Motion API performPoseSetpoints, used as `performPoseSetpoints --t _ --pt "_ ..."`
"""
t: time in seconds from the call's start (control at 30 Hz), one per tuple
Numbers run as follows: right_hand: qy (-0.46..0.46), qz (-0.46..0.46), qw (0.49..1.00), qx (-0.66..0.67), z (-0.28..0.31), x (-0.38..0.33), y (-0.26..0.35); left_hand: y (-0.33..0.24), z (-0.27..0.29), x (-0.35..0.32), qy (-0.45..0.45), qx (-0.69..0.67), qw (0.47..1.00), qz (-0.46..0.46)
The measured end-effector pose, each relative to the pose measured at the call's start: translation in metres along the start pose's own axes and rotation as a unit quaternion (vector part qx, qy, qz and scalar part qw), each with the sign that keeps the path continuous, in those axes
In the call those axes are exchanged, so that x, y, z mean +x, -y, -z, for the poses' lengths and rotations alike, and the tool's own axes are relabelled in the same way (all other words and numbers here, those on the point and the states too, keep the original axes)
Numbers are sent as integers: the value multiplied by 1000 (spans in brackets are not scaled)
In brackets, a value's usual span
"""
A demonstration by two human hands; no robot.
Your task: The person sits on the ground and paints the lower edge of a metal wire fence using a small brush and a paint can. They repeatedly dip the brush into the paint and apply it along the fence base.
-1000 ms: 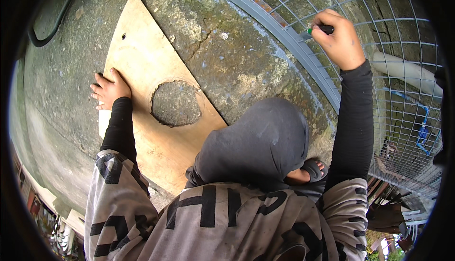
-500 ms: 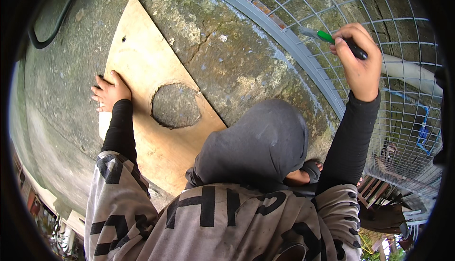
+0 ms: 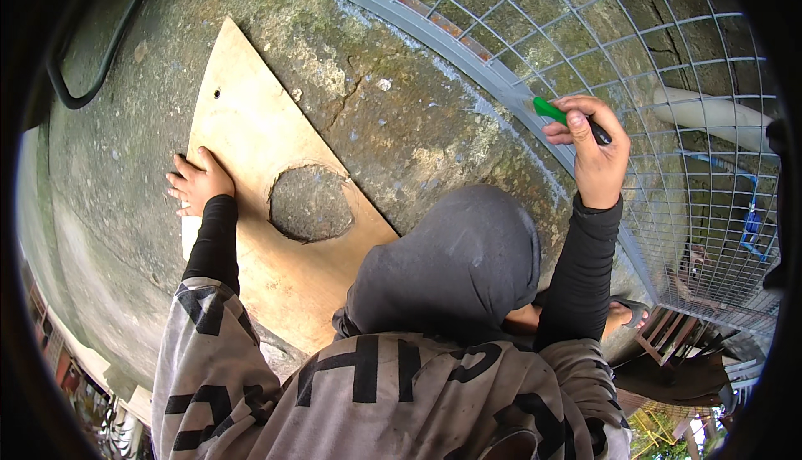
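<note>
My left hand (image 3: 201, 182) rests with fingers spread on the left edge of a tapered plywood board (image 3: 242, 109), pressing it against the stained concrete. The board has a rough-edged round hole (image 3: 311, 203) and a small dark hole near its pointed end. Off to the right, my right hand (image 3: 595, 147) is closed round a hand tool (image 3: 549, 110) with a green and black handle. It is held up over the grey frame edge, apart from the board. A faint pale blade shows at its front; its exact kind is unclear.
Grey wire mesh (image 3: 635, 67) in a metal frame (image 3: 468, 55) stands along the right, with pale pipes (image 3: 710, 121) behind it. A dark hose (image 3: 104, 67) curves at the far left. My bent knee (image 3: 451, 259) covers the board's lower right part.
My right hand has come down and left with the tool, from in front of the mesh to beside the frame edge. The view has shifted slightly; my left hand stays on the board.
</note>
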State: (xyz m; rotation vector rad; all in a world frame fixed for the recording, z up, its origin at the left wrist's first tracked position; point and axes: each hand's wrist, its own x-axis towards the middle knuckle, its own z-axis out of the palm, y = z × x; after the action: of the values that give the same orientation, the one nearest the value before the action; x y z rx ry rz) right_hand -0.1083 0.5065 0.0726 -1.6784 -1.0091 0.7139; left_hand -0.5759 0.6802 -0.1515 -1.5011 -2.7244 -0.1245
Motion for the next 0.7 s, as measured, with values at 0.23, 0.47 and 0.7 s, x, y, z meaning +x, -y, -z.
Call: performPoseSetpoints --t 0.23,0.47,0.7 --pt "-70 26 997 26 -24 19 -5 0 0 1 2 6 1000 -5" --pt "-70 65 995 -16 -50 33 -16 -1 3 0 4 12 1000 -6" --pt "-65 100 992 -34 -53 43 -33 -2 5 0 7 16 1000 -6"
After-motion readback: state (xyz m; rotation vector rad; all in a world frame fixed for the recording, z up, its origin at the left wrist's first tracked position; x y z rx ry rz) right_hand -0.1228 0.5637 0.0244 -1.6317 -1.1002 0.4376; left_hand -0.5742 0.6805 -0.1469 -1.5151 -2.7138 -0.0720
